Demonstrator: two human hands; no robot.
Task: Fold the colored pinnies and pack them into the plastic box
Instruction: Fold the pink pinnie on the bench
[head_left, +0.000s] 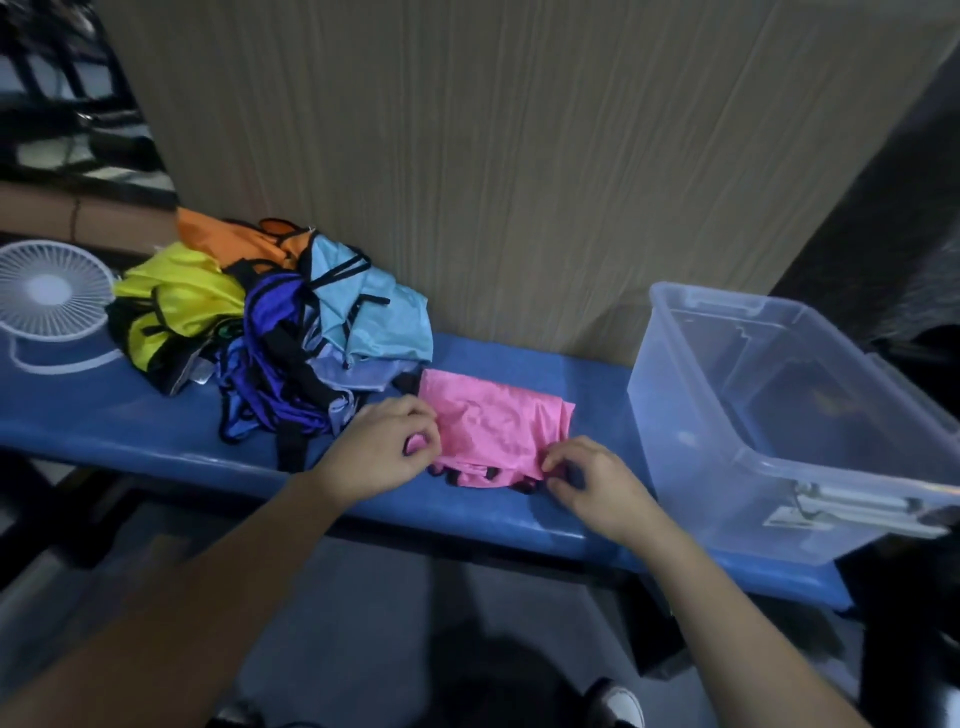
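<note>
Both forearms are being extended from the bottom of the head view toward the blue bench (130, 415). At the near edge of the pink pinny (493, 423), the left hand (376, 452) is pinching the left corner with curled fingers, and the right hand (597, 483) is pinching the right corner between thumb and fingertips. The pinny is lying partly folded on the bench, between the pile of unfolded pinnies (280, 322) and the plastic box (779, 415), which is standing open and looks empty. Judged risk: the fabric looks thin and slippery, so the fold is likely to be lost if one corner is lifted ahead of the other. The black trim (483, 475) is hanging close to the bench's front edge, where the whole piece could be dragged off toward the floor. A strap from the pile is trailing just beside the left hand and could be caught up in the fold. Open room is being left only to the right, as a strip of bare bench before the box wall. A white fan (49, 291) is sitting at the far left, well apart. A board (467, 156) is closing off the back.
</note>
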